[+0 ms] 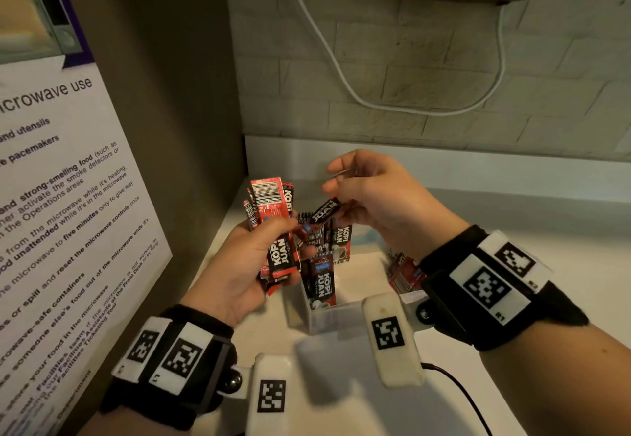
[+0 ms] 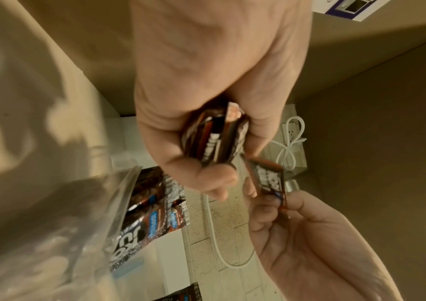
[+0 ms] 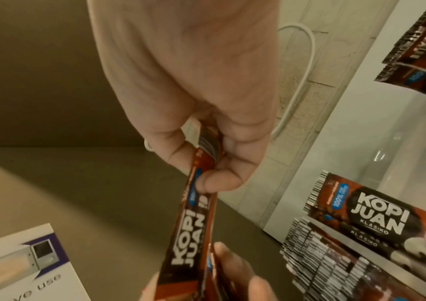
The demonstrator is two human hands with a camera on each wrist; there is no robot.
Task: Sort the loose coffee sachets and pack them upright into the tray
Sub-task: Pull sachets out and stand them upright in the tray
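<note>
"KOPI JUAN KLASIKO" on sachet

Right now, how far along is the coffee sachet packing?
Early to midway. Done: a few sachets stand upright in the clear tray. In hand: the left hand grips a gathered stack of sachets, and the right hand pinches a single sachet beside it. Left: that stack is not yet in the tray, and loose sachets lie behind the right wrist.
</note>
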